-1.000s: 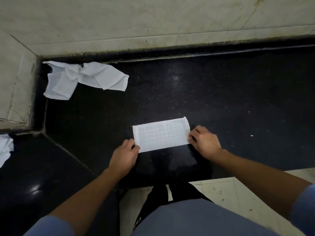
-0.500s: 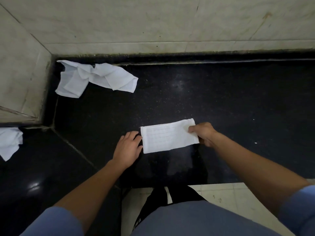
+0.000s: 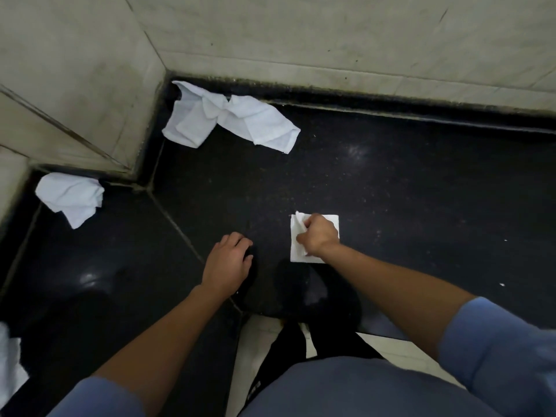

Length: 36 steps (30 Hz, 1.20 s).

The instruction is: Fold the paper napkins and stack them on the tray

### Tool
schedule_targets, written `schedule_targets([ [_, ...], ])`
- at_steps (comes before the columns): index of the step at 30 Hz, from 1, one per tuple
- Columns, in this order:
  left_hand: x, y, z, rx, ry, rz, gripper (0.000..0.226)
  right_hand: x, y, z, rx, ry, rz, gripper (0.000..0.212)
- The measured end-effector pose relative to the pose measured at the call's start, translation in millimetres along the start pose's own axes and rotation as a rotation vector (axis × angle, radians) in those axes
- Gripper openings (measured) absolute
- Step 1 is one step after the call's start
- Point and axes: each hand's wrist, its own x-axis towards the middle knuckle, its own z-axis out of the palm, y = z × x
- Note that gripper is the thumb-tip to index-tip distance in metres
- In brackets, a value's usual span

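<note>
A white paper napkin [image 3: 332, 221] lies folded into a small square on the black counter [image 3: 406, 191]. My right hand [image 3: 319, 234] sits on top of it, fingers curled round the folded-over left edge. To its left, my left hand [image 3: 228, 260] rests flat on the bare counter, touching no napkin. A pile of crumpled unfolded napkins [image 3: 228, 121] lies in the far corner by the wall. Another crumpled napkin [image 3: 70, 197] lies at the left. No tray is in view.
Pale tiled walls [image 3: 301, 34] close the counter at the back and left, with a jutting corner [image 3: 144, 115]. A seam [image 3: 180, 224] runs diagonally across the counter. White cloth or paper [image 3: 9, 368] shows at the lower left edge. The counter's front edge [image 3: 301, 319] is near my body.
My right hand carried the napkin's right end over to the left, halving the rectangle into a square. My left hand let go and moved left onto the counter. The camera turned left.
</note>
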Motion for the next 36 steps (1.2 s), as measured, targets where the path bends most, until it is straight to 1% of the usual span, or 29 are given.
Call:
schedule_targets([
  [5, 2.8, 0.1, 2.8, -0.019, 0.015, 0.005, 0.026, -5.5, 1.1, 4.1, -0.060, -0.028, -0.067, 0.047],
  [7, 10.4, 11.2, 3.0, -0.017, 0.021, 0.041, 0.027, -11.5, 10.5, -4.6, -0.128, 0.032, -0.162, 0.041],
  [9, 20.1, 30.3, 4.8, -0.001, 0.017, 0.113, 0.031, -16.6, 26.6, -14.5, -0.336, 0.164, -0.354, 0.034],
  [11, 30.6, 52.1, 9.3, 0.033, -0.017, 0.213, 0.037, -16.9, 47.8, -20.9, -0.566, 0.234, -0.532, 0.041],
  [12, 35.9, 61.3, 13.3, 0.067, -0.047, 0.263, 0.041, -15.2, 58.7, -21.7, -0.667, 0.220, -0.565, 0.049],
  [14, 43.8, 70.8, 23.4, 0.161, -0.137, 0.313, 0.047, -10.6, 78.0, -21.5, -0.814, 0.156, -0.546, 0.063],
  [16, 46.4, 68.9, 32.2, 0.225, -0.204, 0.304, 0.050, -8.4, 90.4, -21.6, -0.874, 0.111, -0.512, 0.068],
  [21, 41.0, 61.2, 37.8, 0.262, -0.221, 0.316, 0.051, -4.9, 94.1, -26.2, -0.945, 0.065, -0.505, 0.072],
  [23, 38.7, 62.4, 33.5, 0.261, -0.222, 0.295, 0.052, -2.4, 86.7, -32.3, -0.934, 0.031, -0.503, 0.071],
  [24, 36.2, 62.5, 30.1, 0.248, -0.218, 0.274, 0.052, -1.4, 79.9, -36.9, -0.911, 0.020, -0.503, 0.070],
  [27, 20.6, 54.6, 19.2, 0.189, -0.189, 0.202, 0.051, 3.7, 51.2, -46.3, -0.821, 0.057, -0.526, 0.064],
  [29, 7.8, 44.1, 16.3, 0.138, -0.157, 0.157, 0.048, 11.3, 32.5, -45.9, -0.798, 0.038, -0.481, 0.064],
  [30, 1.0, 37.7, 14.8, 0.121, -0.135, 0.133, 0.046, 14.1, 23.4, -44.4, -0.799, 0.013, -0.443, 0.064],
  [32, -11.1, 24.6, 13.0, 0.102, -0.097, 0.091, 0.043, 19.7, 8.3, -38.9, -0.775, -0.067, -0.356, 0.055],
  [35, -20.4, 9.3, 12.2, 0.103, -0.091, 0.051, 0.042, 20.9, 2.3, -34.3, -0.702, -0.177, -0.250, 0.045],
  [36, -20.6, 5.6, 11.3, 0.103, -0.091, 0.047, 0.042, 18.8, 5.3, -33.8, -0.644, -0.192, -0.230, 0.041],
])
